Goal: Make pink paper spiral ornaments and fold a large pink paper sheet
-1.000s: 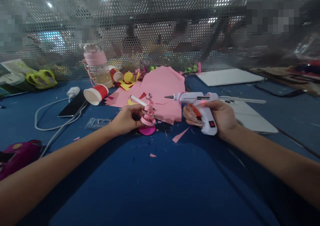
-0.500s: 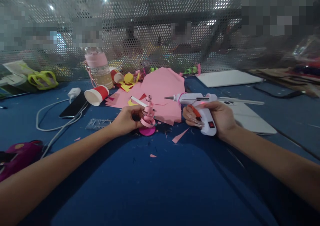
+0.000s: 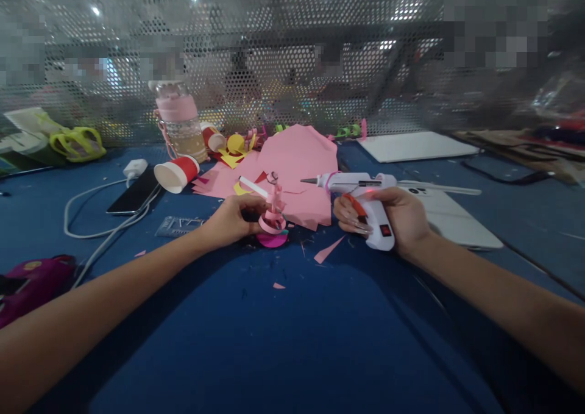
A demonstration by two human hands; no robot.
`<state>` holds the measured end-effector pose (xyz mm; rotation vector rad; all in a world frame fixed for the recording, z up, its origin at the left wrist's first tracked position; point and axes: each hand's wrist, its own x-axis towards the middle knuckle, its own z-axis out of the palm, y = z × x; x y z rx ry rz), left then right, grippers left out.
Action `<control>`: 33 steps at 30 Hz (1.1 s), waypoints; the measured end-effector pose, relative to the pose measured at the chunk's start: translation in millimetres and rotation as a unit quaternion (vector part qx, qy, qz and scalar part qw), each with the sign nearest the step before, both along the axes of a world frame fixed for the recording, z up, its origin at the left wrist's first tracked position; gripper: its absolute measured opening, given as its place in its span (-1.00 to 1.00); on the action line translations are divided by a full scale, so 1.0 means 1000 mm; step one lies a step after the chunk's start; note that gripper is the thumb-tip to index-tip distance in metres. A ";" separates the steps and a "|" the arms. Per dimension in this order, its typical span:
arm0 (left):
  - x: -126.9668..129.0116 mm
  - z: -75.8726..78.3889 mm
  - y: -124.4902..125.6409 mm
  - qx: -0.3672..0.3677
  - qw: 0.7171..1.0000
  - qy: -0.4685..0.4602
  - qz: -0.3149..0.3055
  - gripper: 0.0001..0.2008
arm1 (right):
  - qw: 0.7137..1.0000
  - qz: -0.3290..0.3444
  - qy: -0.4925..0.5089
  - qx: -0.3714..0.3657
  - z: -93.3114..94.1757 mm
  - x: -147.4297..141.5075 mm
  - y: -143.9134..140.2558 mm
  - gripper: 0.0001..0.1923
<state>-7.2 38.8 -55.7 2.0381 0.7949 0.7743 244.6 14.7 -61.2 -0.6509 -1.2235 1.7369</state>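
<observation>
Two hands, both loaded. Left hand [image 3: 231, 220] has thumb and fingers closed on the left side of the pink paper spiral [image 3: 271, 227]; exact fingertip contact is partly hidden. Spiral sits upright at mid-tabletop [image 3: 283, 341], on a magenta disc [image 3: 273, 240], in front of the pink sheets [image 3: 301, 158]. Right hand [image 3: 406, 219] is wrapped around the white glue gun [image 3: 350, 182], fingers at the orange trigger [image 3: 355, 205], nozzle [image 3: 311, 180] pointing left toward the spiral, with a gap between.

Risks, my read: red light [image 3: 370, 191] is lit, so gun is probably powered and the nozzle hot. Swing it left too low or too fast and it could burn left fingers, which sit right at the spiral. Accidental trigger squeeze could drip onto the pink sheets behind. Paper strips look thin; a hard pinch or nozzle nudge could crush them or tip the piece. Loose scrap [image 3: 329, 249] lies near and could stick to stray glue.

Vs half a second ago: spiral and disc are slightly further right in view and look a bit turned; left hand shifted with them. Gun pose nearly unchanged, same grip, nozzle gap still there. Small offsets elsewhere look like head motion.
</observation>
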 end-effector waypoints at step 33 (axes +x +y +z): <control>0.004 0.016 -0.006 -0.036 0.999 -0.012 -0.009 -0.52 | 1.000 -0.013 0.022 -0.013 0.001 -0.002 -0.001 -0.85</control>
